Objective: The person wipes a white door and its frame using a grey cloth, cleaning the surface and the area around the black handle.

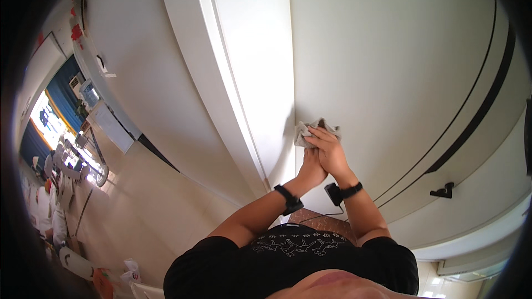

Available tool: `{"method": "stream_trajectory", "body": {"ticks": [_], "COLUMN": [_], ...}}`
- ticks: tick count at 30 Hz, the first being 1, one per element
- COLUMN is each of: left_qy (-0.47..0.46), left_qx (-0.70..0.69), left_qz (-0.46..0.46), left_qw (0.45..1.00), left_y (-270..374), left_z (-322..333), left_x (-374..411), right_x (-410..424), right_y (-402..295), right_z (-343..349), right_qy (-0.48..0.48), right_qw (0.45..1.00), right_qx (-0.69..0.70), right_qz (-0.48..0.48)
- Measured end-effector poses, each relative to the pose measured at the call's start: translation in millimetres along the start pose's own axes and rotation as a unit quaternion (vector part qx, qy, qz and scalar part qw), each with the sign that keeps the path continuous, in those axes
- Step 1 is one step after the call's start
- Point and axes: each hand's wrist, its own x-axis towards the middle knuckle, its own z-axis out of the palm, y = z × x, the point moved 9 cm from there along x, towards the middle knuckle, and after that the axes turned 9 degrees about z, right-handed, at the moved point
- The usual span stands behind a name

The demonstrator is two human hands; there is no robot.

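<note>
A crumpled grey cloth [305,137] lies against a pale panel [365,70], close to the corner where it meets a bright white surface [262,50]. Spread over the cloth, my right hand [328,149] presses it to the panel. My left hand [312,168] is just below, touching the right hand and the cloth's lower edge; its fingers are partly hidden, so its hold on the cloth cannot be told. Each wrist wears a black strap with a small dark device.
A black door handle [442,191] sticks out at the lower right, beyond dark curved stripes. A white frame edge [232,74] runs along my left. Far left are a water dispenser bottle [89,92], a wheeled object [102,175] and chairs. A cable hangs between my forearms.
</note>
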Motion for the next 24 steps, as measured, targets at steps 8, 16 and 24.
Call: {"method": "stream_trajectory", "body": {"ticks": [8,16,24], "left_qy": [0.061,0.099,0.0], "left_qx": [0.116,0.346,0.261], "left_qz": [0.098,0.012,0.054], "left_qw": [0.987,0.933,0.964], "left_y": [84.2,33.1,-20.5], "left_z": [-181.0,-261.2,-242.9], "left_x": [32.0,3.7,-46.0], "right_x": [22.4,74.2,46.0], "right_y": [-90.2,-152.0,-117.1], "right_z": [-35.3,36.5,87.7], "right_qy": [0.123,0.039,0.019], "right_qw": [0.943,0.971,0.978], "right_qx": [0.285,0.186,0.179], "right_qz": [-0.124,-0.148,-0.108]}}
